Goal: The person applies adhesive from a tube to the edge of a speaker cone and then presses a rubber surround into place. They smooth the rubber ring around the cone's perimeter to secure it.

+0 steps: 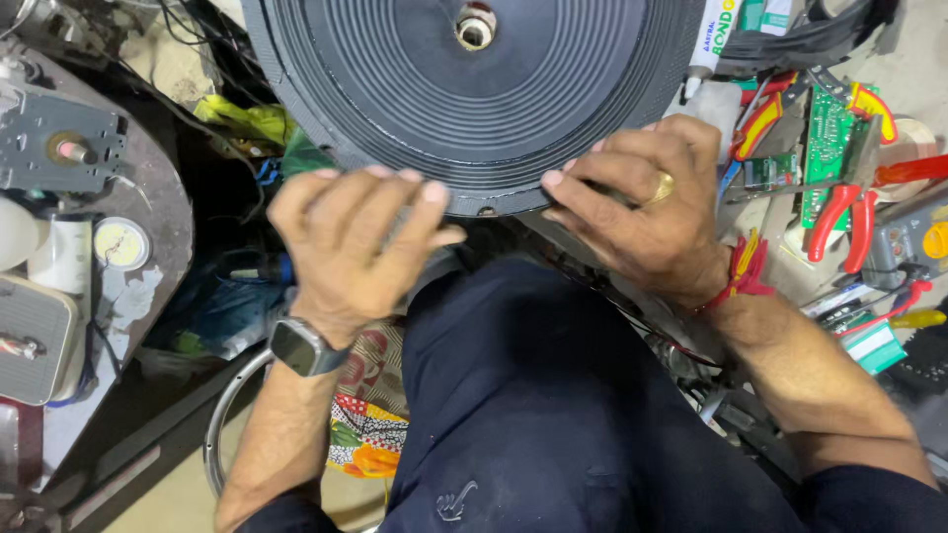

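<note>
- Dark trousers (553, 415) on the person's lap fill the foreground, nearest the camera; a patterned cloth (365, 415) shows beside the knee.
- Left fingers (341, 202) are curled over the near rim of a large black speaker cone (434, 89), tips pressing on its outer ribbed edge; the grip looks light, more a pinch on the rim than a clench.
- Right fingers (592, 178) are likewise bent onto the rim, just right of the left hand (351, 247), pinching the edge; a ring sits on one finger.
- Right hand (652, 217) wears a red thread at the wrist; the left wrist carries a watch (301, 345).
- Cone lies flat, face up, propped across the lap and the cluttered desk (894, 84), its centre hole (475, 28) at the top of the view.
- By my reading, the step in hand is working around the cone's edge, seating or freeing the surround where the two hands meet.
- A further move would call for even pressure from both thumbs and a small turn of the cone, so the rim does not crease.
- To the right lie red-handled pliers (839, 212), a green circuit board (825, 138), a glue tube (713, 35) and a meter (923, 237).
- At left sit a grey motor part (59, 148) and a metal ring (222, 415) on the floor.
</note>
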